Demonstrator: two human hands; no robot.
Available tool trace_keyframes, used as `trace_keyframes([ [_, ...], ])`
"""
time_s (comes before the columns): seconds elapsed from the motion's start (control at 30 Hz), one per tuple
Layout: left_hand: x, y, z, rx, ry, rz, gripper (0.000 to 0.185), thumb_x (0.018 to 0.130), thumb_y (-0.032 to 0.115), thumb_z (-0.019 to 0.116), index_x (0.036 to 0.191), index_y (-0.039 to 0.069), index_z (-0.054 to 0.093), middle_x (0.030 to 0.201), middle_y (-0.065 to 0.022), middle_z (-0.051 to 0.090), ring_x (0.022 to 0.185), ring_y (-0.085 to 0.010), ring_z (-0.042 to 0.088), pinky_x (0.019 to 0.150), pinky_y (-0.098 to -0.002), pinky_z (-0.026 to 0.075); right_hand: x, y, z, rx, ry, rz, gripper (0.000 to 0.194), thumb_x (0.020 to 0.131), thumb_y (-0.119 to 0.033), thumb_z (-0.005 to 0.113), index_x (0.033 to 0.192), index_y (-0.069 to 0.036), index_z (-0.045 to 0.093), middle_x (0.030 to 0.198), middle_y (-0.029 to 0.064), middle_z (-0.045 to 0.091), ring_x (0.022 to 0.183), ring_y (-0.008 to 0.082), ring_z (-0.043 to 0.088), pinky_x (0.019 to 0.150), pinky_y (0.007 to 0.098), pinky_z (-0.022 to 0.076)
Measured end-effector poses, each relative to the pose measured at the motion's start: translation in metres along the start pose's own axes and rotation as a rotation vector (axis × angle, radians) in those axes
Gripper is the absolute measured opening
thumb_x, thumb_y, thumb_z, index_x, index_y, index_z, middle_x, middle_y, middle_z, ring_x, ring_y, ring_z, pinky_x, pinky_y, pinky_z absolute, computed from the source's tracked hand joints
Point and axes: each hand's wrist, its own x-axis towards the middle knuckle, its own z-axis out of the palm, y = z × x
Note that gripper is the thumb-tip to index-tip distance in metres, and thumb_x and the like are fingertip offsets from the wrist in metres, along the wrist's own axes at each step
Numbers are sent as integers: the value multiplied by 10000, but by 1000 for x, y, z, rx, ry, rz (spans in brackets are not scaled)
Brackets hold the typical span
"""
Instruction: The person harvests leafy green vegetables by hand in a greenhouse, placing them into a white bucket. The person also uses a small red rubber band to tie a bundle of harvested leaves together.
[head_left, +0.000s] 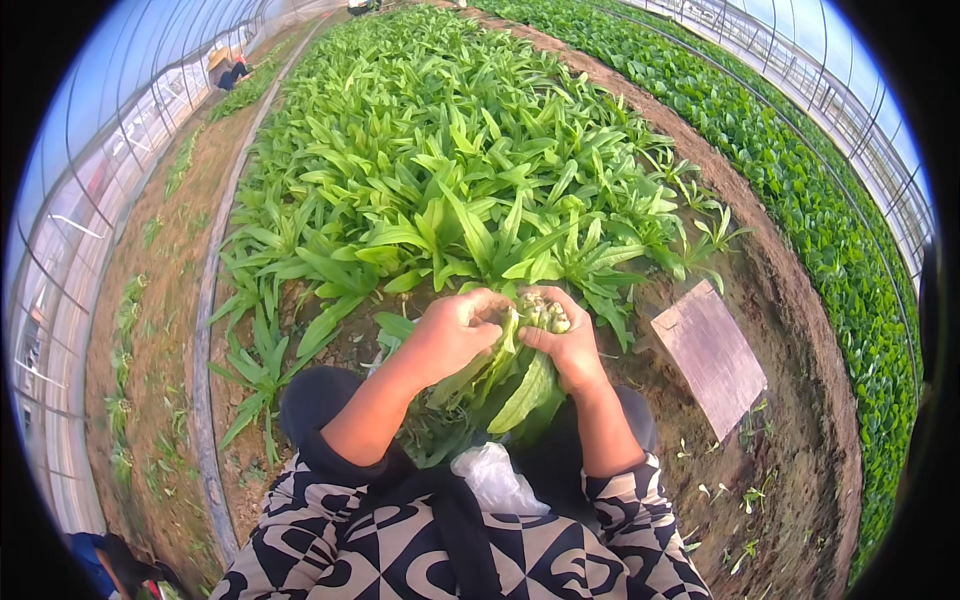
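Observation:
My right hand (566, 337) grips a bunch of long-leaf lettuce (525, 394), its pale cut stem ends turned up and its leaves hanging down between my knees. The thumb lies across the stems. Close against the bunch on its other side, my left hand (461, 330) pinches a yellowish leaf (508, 334) near the stem ends; its fingertips are partly hidden. A white plastic bag (495, 480) sits at my lap below the bunch. Just beyond both hands stand growing lettuce plants (480, 232), their leaves almost touching my fingers.
A flat board (712, 360) lies on the soil at right, with small leaf scraps (752, 499) nearby. A long grey edging strip (206, 360) runs along the left. Bunches of greens (120, 412) lie beyond it. Another person (225, 69) sits far left; dark clothing shows at bottom left.

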Motion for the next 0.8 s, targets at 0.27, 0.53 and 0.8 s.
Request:
trace_keyframes([
  [0.27, -11, 17, 25, 601, 182, 227, 241, 804, 114, 727, 1008, 12, 645, 930, -74, 659, 724, -112, 609, 668, -280, 508, -12, -2, -12, 56, -78, -60, 478, 764, -50, 794, 1201, -21, 602, 1048, 25, 653, 937, 115, 599, 853, 262, 487],
  [0.53, -18, 21, 34, 477, 234, 306, 244, 800, 110, 748, 986, 7, 628, 831, -69, 656, 667, -128, 607, 632, -282, 510, -6, 3, -7, 96, -106, -91, 397, 840, -218, 752, 1145, -8, 611, 1025, 34, 628, 927, 118, 574, 841, 271, 465],
  [0.8, -23, 19, 23, 258, 66, 193, 217, 850, 23, 651, 1059, -1, 598, 895, -110, 665, 739, -179, 660, 673, -300, 528, -4, -1, -3, 215, -286, -39, 564, 713, -94, 830, 1210, -10, 576, 1069, 54, 638, 961, 139, 612, 850, 277, 504],
])
